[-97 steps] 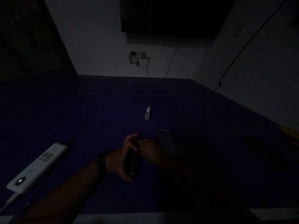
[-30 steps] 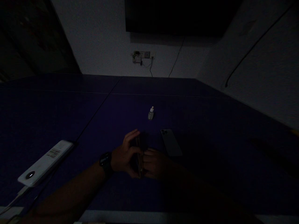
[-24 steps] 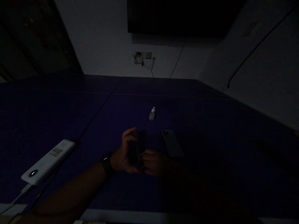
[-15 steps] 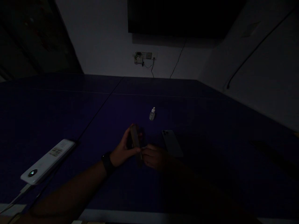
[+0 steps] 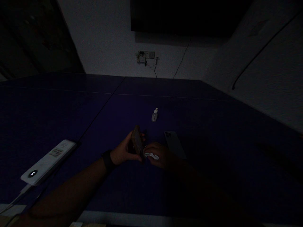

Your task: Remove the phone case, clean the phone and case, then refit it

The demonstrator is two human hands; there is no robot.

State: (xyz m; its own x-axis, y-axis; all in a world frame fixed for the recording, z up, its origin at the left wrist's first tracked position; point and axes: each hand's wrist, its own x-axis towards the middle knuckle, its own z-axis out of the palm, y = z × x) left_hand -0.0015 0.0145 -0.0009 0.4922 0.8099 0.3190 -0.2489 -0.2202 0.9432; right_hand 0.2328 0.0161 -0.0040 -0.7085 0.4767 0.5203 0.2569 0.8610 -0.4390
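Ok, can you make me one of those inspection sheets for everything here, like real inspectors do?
Surface: dark purple-blue tabletop with a dark seam.
Things in hand: brown-edged slab, perhaps a cased phone; crumpled white wipe, cloth or paper unclear.
Clutter: upright dropper bottle; smartphone lying camera side up; white power bank, by its looks, round display lit.
Hands: left hand grips the slab; right hand holds the wipe beside it.
Cables: white cable at the power bank's near end; black cable along the right wall.
Surroundings: dim room; wall sockets below a large dark screen.
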